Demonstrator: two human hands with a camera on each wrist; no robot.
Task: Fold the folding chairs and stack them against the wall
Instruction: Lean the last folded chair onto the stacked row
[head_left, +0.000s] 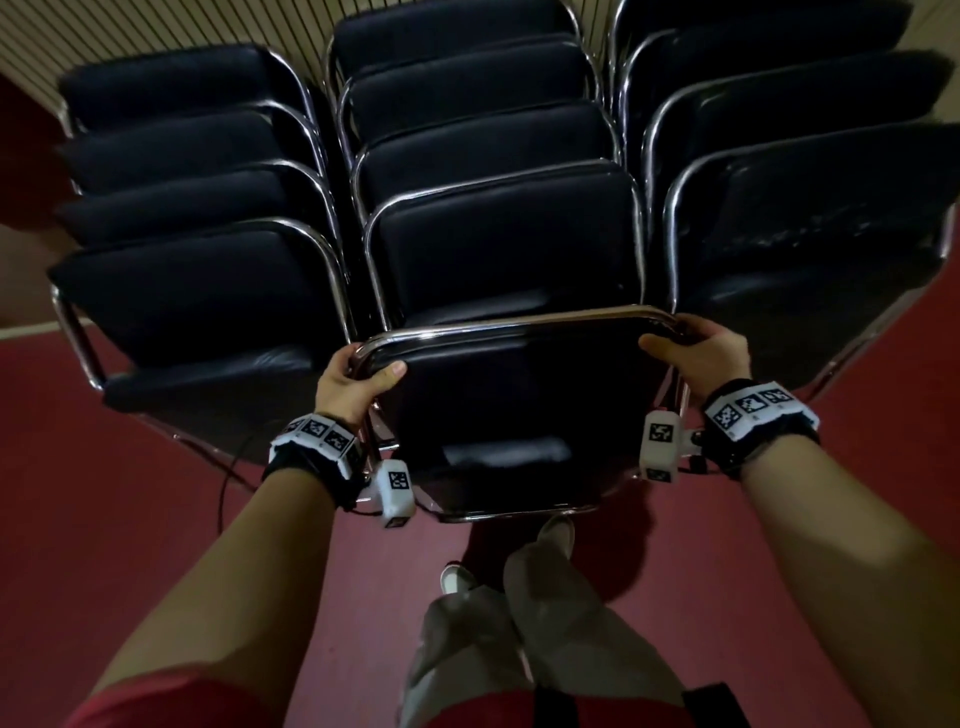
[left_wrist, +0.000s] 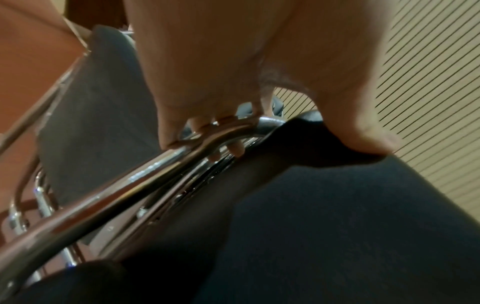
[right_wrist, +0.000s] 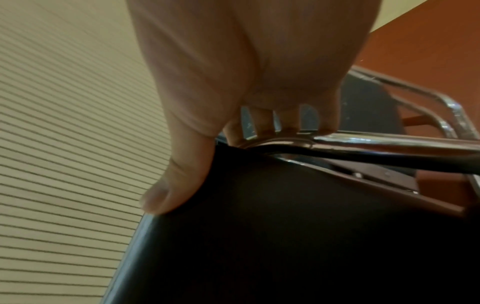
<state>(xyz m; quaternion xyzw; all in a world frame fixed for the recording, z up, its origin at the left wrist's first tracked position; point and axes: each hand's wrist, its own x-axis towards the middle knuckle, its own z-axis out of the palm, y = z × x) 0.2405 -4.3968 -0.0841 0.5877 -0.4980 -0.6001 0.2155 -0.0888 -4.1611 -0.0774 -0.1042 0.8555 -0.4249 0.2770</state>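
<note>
I hold a folded black chair (head_left: 519, 410) with a chrome frame upright in front of me, at the front of the middle stack. My left hand (head_left: 353, 382) grips the frame's top left corner, thumb on the black backrest (left_wrist: 337, 216). My right hand (head_left: 701, 353) grips the top right corner the same way, thumb on the padding (right_wrist: 259, 236). In the wrist views the fingers (left_wrist: 223, 131) curl over the chrome tube (right_wrist: 389, 144). Three rows of folded black chairs lean toward the slatted wall (head_left: 156, 26): left row (head_left: 187, 291), middle row (head_left: 498, 234), right row (head_left: 810, 234).
The floor (head_left: 156, 493) is dark red carpet. My legs in light trousers (head_left: 519, 623) and shoes stand just behind the held chair. The left and right rows flank the middle one closely. A thin cable (head_left: 228, 467) hangs near my left wrist.
</note>
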